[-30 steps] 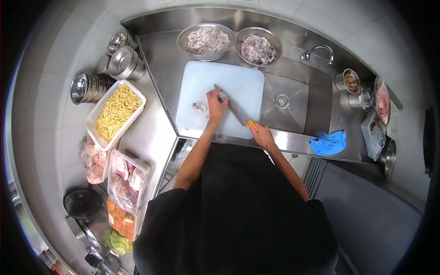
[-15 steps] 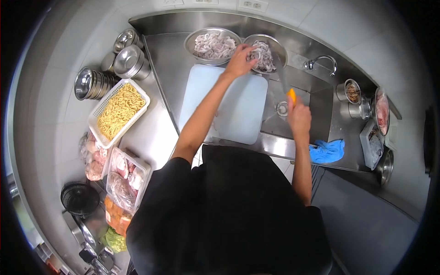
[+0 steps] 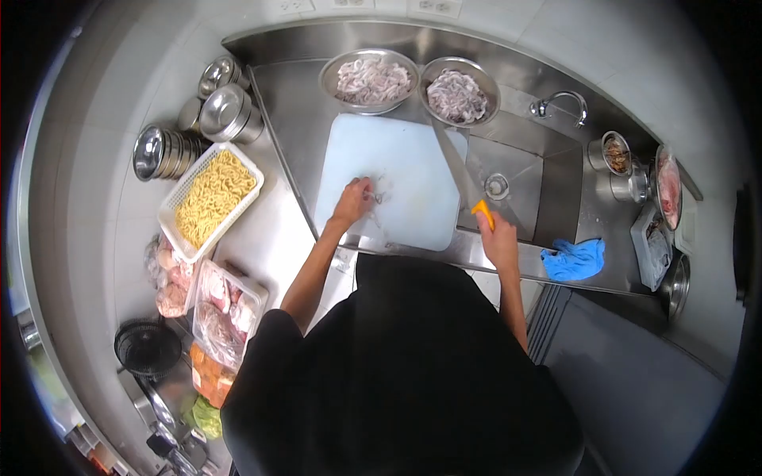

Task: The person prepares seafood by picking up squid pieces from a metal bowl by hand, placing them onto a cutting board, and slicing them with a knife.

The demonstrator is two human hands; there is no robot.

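My left hand (image 3: 355,200) is low over the left part of the pale blue cutting board (image 3: 405,151), its fingers drawn together beside small greyish scraps (image 3: 378,197). Whatever is between those fingertips is too small to make out. In my right hand (image 3: 499,238) is a knife (image 3: 464,176) with a yellow-orange handle; its long blade points up and left across the board's right edge. Behind the board stand two steel bowls of sliced, whitish strips that look like squid, a left bowl (image 3: 327,79) and a right bowl (image 3: 494,89).
A sink (image 3: 520,190) with a tap (image 3: 567,99) lies to the right. A blue cloth (image 3: 573,260) rests on its front edge. On the left are a white basket (image 3: 168,213) of yellow noodles, stacked steel bowls (image 3: 226,111) and a plastic tub (image 3: 255,295) of raw meat.
My left hand has left the right bowl and come down to the board. My right hand has drawn the knife back from that bowl, toward me and leftward.
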